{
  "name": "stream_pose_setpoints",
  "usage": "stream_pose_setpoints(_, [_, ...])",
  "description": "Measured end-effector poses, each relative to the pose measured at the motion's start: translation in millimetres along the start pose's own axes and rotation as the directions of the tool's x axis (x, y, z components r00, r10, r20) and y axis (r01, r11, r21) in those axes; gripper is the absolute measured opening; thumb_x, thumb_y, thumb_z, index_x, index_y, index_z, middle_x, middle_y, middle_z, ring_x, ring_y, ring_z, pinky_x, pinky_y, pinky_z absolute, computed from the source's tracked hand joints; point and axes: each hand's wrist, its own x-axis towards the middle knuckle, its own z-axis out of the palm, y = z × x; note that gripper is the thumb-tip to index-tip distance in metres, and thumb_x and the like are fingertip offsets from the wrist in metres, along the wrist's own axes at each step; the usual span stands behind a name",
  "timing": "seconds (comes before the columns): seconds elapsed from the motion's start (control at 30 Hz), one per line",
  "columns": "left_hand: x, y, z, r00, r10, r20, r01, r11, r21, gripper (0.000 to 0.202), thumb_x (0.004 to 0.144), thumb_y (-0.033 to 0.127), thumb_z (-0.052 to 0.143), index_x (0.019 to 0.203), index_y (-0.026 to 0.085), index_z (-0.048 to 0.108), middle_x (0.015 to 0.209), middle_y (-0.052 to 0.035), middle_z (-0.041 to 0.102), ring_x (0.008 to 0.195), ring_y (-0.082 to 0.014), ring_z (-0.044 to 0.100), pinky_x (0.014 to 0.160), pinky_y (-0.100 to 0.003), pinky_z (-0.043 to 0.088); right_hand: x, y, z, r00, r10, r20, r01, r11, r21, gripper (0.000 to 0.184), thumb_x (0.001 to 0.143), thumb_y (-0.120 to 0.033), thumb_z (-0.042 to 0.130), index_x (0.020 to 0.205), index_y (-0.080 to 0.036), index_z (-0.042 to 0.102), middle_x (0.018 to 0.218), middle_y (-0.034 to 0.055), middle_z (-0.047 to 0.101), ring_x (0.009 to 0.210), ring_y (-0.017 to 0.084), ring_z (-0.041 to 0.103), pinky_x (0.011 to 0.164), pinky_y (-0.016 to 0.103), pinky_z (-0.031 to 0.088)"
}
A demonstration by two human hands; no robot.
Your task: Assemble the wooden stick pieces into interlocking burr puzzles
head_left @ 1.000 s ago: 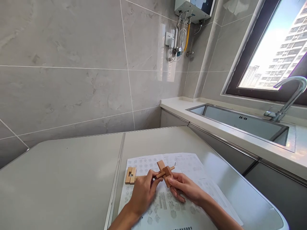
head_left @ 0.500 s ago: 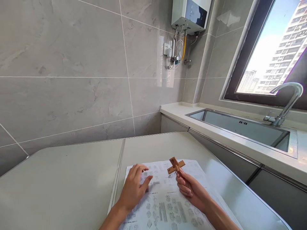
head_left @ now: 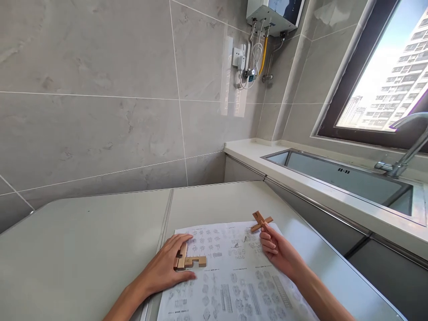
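My left hand (head_left: 166,266) lies on the left edge of a printed instruction sheet (head_left: 234,276), its fingers curled round several loose wooden puzzle pieces (head_left: 189,260) that rest on the paper. My right hand (head_left: 278,250) is raised a little over the sheet's right side and pinches a small cross-shaped wooden assembly (head_left: 261,221) at its fingertips. The sheet lies on a pale grey table top (head_left: 83,249).
A steel sink (head_left: 337,178) with a curved faucet (head_left: 406,149) is set in the white counter to the right. A grey tiled wall runs behind, with a water heater (head_left: 276,12) and its pipes high up. A window (head_left: 388,76) shows tower blocks.
My right hand has carried the cross-shaped assembly away to the right and up. My left hand has let go of it and settled on the loose pieces at the sheet's left edge.
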Motion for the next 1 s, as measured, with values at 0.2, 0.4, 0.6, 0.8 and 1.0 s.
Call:
stream_pose_setpoints(0.2, [0, 6, -2.9, 0.999, -0.039, 0.006, 0.039, 0.998, -0.050, 0.078, 0.075, 0.045, 0.092, 0.145, 0.036, 0.058, 0.145, -0.0077, 0.062, 0.131, -0.0357, 0.061, 0.105, -0.048, 0.057, 10, -13, -6, 0.998, 0.020, -0.064, -0.014, 0.996, 0.089, 0.041, 0.086, -0.025, 0.090, 0.088, -0.023, 0.049, 0.063, -0.0114, 0.045, 0.041, 0.001, 0.040, 0.034, 0.011, 0.038])
stream_pose_setpoints(0.4, [3, 5, -1.0, 1.000, 0.017, -0.015, -0.018, 0.999, -0.031, 0.061, 0.083, 0.035, 0.087, 0.138, 0.034, 0.062, 0.128, -0.0048, 0.070, 0.118, -0.0296, 0.066, 0.100, -0.043, 0.058, 15, -18, -7, 0.993, 0.057, -0.099, -0.043, 0.989, 0.139, 0.037, 0.093, -0.021, 0.083, 0.088, -0.024, 0.047, 0.063, -0.0106, 0.046, 0.041, 0.003, 0.043, 0.034, 0.012, 0.039])
stream_pose_setpoints(0.6, [5, 4, 2.3, 0.988, 0.131, -0.085, -0.128, 0.991, 0.030, 0.046, 0.089, 0.029, 0.079, 0.133, 0.030, 0.064, 0.115, -0.0046, 0.073, 0.106, -0.0255, 0.069, 0.091, -0.036, 0.060, 17, -11, -9, 0.992, 0.069, -0.110, -0.051, 0.986, 0.157, 0.039, 0.089, -0.021, 0.086, 0.089, -0.024, 0.047, 0.067, -0.0098, 0.047, 0.043, 0.003, 0.044, 0.035, 0.011, 0.040])
stream_pose_setpoints(0.8, [7, 11, 5.3, 0.981, 0.181, -0.069, -0.173, 0.979, 0.110, 0.011, 0.087, 0.020, 0.076, 0.095, 0.024, 0.069, 0.113, -0.0054, 0.072, 0.106, -0.0243, 0.067, 0.086, -0.032, 0.058, 6, -3, 0, 0.994, 0.052, -0.098, -0.037, 0.987, 0.154, 0.041, 0.085, -0.034, 0.089, 0.086, -0.023, 0.049, 0.068, -0.0093, 0.045, 0.043, 0.003, 0.037, 0.031, 0.011, 0.031])
stream_pose_setpoints(1.0, [17, 28, 17.8, 0.982, 0.163, -0.092, -0.152, 0.982, 0.111, 0.011, 0.090, 0.023, 0.078, 0.093, 0.024, 0.067, 0.113, -0.0053, 0.070, 0.104, -0.0241, 0.065, 0.082, -0.032, 0.056, -21, 27, 35, 0.993, 0.071, -0.094, -0.107, 0.873, -0.476, 0.044, 0.093, -0.061, 0.074, 0.087, -0.023, 0.052, 0.069, -0.0062, 0.051, 0.047, 0.007, 0.041, 0.040, 0.016, 0.029])
